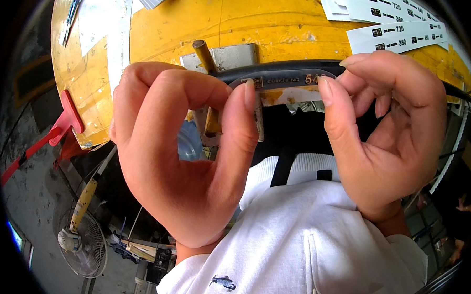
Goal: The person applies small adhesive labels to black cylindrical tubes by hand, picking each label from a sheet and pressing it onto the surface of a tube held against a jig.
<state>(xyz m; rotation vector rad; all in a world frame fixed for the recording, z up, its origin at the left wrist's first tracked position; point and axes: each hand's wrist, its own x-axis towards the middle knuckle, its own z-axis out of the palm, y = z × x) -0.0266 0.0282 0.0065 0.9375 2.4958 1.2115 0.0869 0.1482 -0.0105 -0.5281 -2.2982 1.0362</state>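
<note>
Left hand (pixel 154 150) on clear, gold-printed strip (pixel 290 81)

Both ends of the clear strip (pixel 291 95) are covered by the left hand (pixel 177 144) and the right hand (pixel 392 124). The black tube (pixel 290 67) is partly hidden behind the right hand; a bluish container (pixel 189 143) is partly concealed by the left. The white shirt (pixel 292 234) is cut off below.

A scuffed yellow table (pixel 293 18) lies ahead — down to the left, a fan (pixel 87 248) against mottled grey floor (pixel 33 208).
</note>
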